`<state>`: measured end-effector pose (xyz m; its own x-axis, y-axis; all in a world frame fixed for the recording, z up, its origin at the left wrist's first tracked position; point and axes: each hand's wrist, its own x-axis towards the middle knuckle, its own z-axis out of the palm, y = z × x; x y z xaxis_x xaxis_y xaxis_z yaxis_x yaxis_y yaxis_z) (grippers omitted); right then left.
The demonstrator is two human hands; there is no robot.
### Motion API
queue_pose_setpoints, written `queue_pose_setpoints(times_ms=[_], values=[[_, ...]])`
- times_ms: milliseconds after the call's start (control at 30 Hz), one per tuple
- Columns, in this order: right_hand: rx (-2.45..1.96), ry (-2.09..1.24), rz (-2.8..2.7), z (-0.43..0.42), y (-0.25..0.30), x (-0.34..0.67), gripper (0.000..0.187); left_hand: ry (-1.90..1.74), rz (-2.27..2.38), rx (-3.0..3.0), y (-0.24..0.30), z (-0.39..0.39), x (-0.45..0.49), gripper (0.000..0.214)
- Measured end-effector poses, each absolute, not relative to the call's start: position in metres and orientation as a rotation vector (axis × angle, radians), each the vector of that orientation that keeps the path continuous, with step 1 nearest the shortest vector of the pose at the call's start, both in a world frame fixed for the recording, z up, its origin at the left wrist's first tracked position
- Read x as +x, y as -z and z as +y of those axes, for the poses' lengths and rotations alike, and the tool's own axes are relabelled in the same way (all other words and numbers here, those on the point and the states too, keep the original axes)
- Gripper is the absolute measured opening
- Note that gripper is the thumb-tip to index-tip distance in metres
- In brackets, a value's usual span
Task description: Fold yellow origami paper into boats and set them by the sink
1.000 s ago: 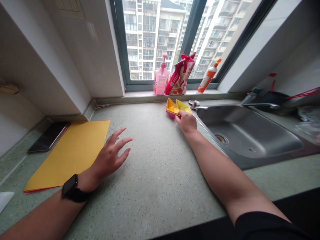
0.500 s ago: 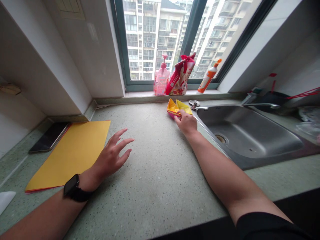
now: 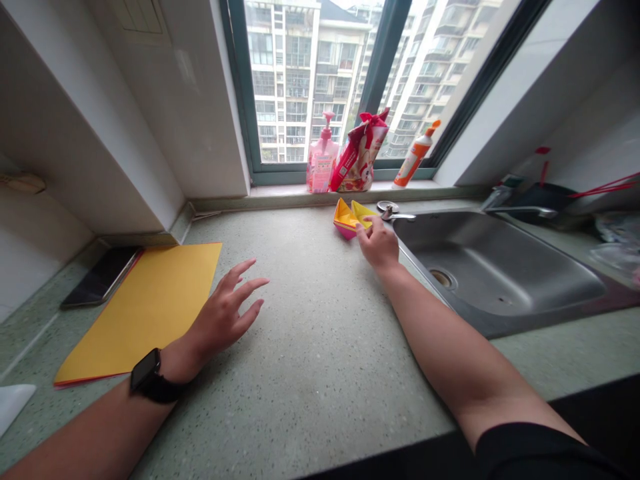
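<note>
"Where's the folded paper boat [image 3: 344, 217]?"
"Far counter [image 3: 295, 373], left of the sink [image 3: 505, 260], presumably upright because its folds brace it. The right hand [image 3: 380, 245] is at its right end; gripping or not, I can't tell."
"Left hand [image 3: 223, 309]?"
"Open, empty, beside the yellow paper [image 3: 145, 303]."

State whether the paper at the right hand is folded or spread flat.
Folded: the paper piece by the right hand rises in pointed, angled sides, yellow above and pink below.
</note>
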<state>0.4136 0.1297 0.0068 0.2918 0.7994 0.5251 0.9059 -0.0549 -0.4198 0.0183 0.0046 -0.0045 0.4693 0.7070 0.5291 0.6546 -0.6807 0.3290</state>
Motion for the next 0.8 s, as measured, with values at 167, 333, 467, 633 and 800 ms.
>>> queue_pose_setpoints(times_ms=[167, 333, 467, 633, 800], values=[[-1.467, 0.108, -1.198, 0.124, -0.032, 0.424, 0.046, -1.001, 1.203, 2.641, 0.001, 0.007, 0.019, 0.031], [-1.073, -0.070, -1.273, 0.104, -0.067, 0.400, 0.030, -0.999, 1.164, 2.563, -0.002, 0.007, 0.021, 0.029], [-1.026, -0.420, -1.608, 0.084, -0.071, 0.356, 0.031, -0.951, 1.229, 2.447, -0.004, 0.006, 0.022, 0.031], [-1.229, -0.677, -1.996, 0.062, -0.026, 0.298, 0.025, -0.869, 1.324, 2.424, -0.008, 0.005, 0.023, 0.034], [-1.235, -0.704, -2.060, 0.052, 0.012, 0.275, 0.017, -0.746, 1.440, 2.463, -0.012, 0.001, 0.025, 0.066]])
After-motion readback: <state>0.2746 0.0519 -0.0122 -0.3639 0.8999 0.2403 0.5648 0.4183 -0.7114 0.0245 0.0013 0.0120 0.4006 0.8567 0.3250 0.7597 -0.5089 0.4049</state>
